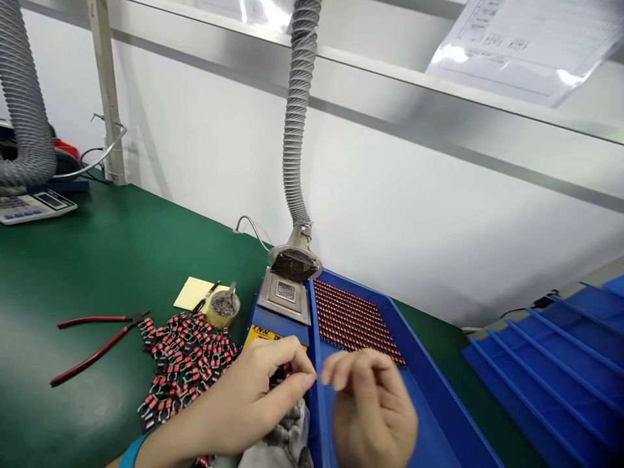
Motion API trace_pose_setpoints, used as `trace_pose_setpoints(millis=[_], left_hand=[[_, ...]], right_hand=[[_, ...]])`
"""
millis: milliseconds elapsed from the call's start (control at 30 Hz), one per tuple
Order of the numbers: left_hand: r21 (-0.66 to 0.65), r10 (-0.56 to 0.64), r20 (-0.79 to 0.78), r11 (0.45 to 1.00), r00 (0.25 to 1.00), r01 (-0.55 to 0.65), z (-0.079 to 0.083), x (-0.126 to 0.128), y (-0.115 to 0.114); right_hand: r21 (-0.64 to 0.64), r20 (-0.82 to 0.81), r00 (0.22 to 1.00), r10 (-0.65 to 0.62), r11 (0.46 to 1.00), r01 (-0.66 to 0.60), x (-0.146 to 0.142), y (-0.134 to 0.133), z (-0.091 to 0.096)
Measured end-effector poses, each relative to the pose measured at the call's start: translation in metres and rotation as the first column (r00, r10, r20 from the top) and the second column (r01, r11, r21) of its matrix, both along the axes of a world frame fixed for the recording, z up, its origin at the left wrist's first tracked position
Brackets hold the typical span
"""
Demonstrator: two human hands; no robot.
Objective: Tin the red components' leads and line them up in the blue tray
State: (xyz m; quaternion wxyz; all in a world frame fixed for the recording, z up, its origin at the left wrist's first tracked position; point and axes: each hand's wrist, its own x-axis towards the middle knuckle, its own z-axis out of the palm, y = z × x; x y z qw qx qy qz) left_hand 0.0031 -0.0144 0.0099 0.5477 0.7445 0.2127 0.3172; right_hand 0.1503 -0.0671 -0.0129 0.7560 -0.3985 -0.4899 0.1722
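My left hand (266, 393) is closed in a pinch above the left wall of the blue tray, thumb tip against forefinger. Whatever is in that pinch is too small to make out. Facing it, over the tray, my right hand (373, 406) has its fingers curled towards the thumb; anything between them is hidden. Small red-and-black parts with wire legs (182, 364) lie heaped left of my left wrist. More of these parts, in neat rows (358, 318), fill the far end of the blue tray (439, 416). A greyish cloth (287, 442) lies beneath my left hand.
A solder pot (285, 292) stands behind my hands under a fume hose (297, 117). Left of it are a round tin (224, 309), a yellow notepad (192, 294), a pen (207, 296) and red-handled pliers (102, 348). Stacked blue trays (546, 364) are at right, a calculator (36, 207) far left.
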Motion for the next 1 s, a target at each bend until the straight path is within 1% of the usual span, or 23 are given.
trace_pose_setpoints(millis=[67,100,133,167,200,233,267,300,333,400,467,533,567,667,800,900,1000], left_hand=[[-0.061,0.008,0.055,0.998,0.998,-0.004,-0.001,0.000,0.000],[-0.113,0.009,0.105,0.994,0.994,0.003,-0.002,0.000,0.001],[-0.174,0.005,0.166,0.984,0.986,0.024,-0.004,0.000,0.001],[-0.235,0.000,0.232,0.970,0.973,0.056,-0.006,0.001,0.002],[-0.290,-0.007,0.301,0.952,0.954,0.098,-0.009,0.002,0.002],[-0.334,-0.013,0.364,0.932,0.931,0.144,-0.011,0.004,0.003],[-0.365,-0.009,0.419,0.914,0.908,0.178,-0.013,0.006,0.003],[-0.383,0.007,0.458,0.904,0.889,0.190,-0.015,0.007,0.004],[-0.392,0.038,0.478,0.903,0.877,0.175,-0.017,0.009,0.003],[-0.399,0.097,0.458,0.911,0.884,0.106,-0.019,0.012,0.003],[-0.375,0.137,0.383,0.927,0.914,0.019,-0.020,0.013,0.002],[-0.336,0.158,0.332,0.941,0.930,-0.040,-0.019,0.013,0.003],[-0.327,0.166,0.328,0.943,0.930,-0.052,-0.018,0.012,0.004],[-0.361,0.187,0.376,0.932,0.908,-0.043,-0.013,0.008,0.012],[-0.388,0.199,0.406,0.921,0.892,-0.029,-0.008,0.001,0.022],[-0.483,0.289,0.424,0.874,0.858,-0.056,-0.009,0.001,0.022],[-0.556,0.406,0.460,0.825,0.790,-0.100,-0.010,0.002,0.020]], right_hand=[[0.056,-0.047,0.996,-0.078,0.995,0.080,0.006,0.000,0.002],[0.042,-0.032,0.996,-0.079,0.996,0.080,0.009,-0.001,0.002],[0.004,-0.018,0.999,-0.045,0.999,0.045,0.011,-0.001,0.001],[-0.055,-0.018,1.000,0.025,0.998,-0.026,0.012,0.000,0.000],[-0.121,-0.039,0.993,0.115,0.986,-0.119,0.011,0.001,-0.002],[-0.169,-0.081,0.976,0.203,0.962,-0.214,0.010,0.002,-0.005],[-0.196,-0.141,0.950,0.277,0.933,-0.301,0.007,0.004,-0.008],[-0.208,-0.214,0.922,0.324,0.907,-0.367,0.003,0.006,-0.011],[-0.208,-0.293,0.891,0.346,0.887,-0.413,-0.001,0.008,-0.014],[-0.197,-0.447,0.822,0.351,0.858,-0.474,-0.010,0.012,-0.019],[-0.202,-0.568,0.754,0.329,0.833,-0.516,-0.016,0.015,-0.024],[-0.200,-0.636,0.707,0.309,0.819,-0.537,-0.019,0.016,-0.027],[-0.200,-0.649,0.701,0.296,0.822,-0.533,-0.019,0.017,-0.028],[-0.203,-0.618,0.731,0.290,0.840,-0.504,-0.017,0.018,-0.030],[-0.227,-0.528,0.791,0.310,0.845,-0.484,-0.016,0.019,-0.033],[-0.262,-0.499,0.815,0.295,0.845,-0.466,-0.017,0.019,-0.037],[-0.292,-0.478,0.826,0.299,0.833,-0.471,-0.020,0.018,-0.037]])
